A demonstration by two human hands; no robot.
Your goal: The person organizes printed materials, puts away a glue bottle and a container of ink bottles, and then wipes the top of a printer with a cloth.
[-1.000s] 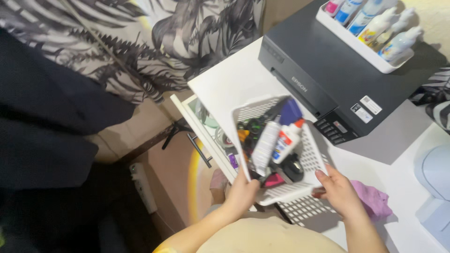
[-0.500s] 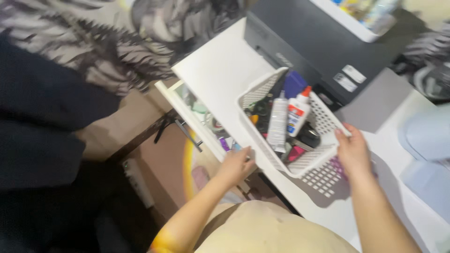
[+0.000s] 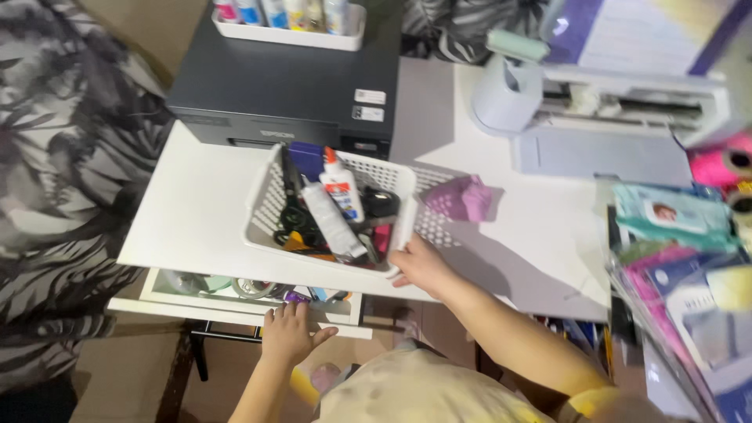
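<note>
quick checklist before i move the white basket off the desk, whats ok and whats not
1. Right hand on the white basket: ok, it grips the near right corner.
2. Left hand free to help: not ok, it rests on the front edge of the open drawer, not on the basket.
3. Basket seated on the white desk: ok, though it sits close to the front edge.
4. Contents settled: not ok, the glue bottle and the white tube lie loose and slanted on top.
5. Room behind: not ok, the black printer stands right behind the basket.
6. Drawer shut: not ok, it is pulled out under the desk edge.
</note>
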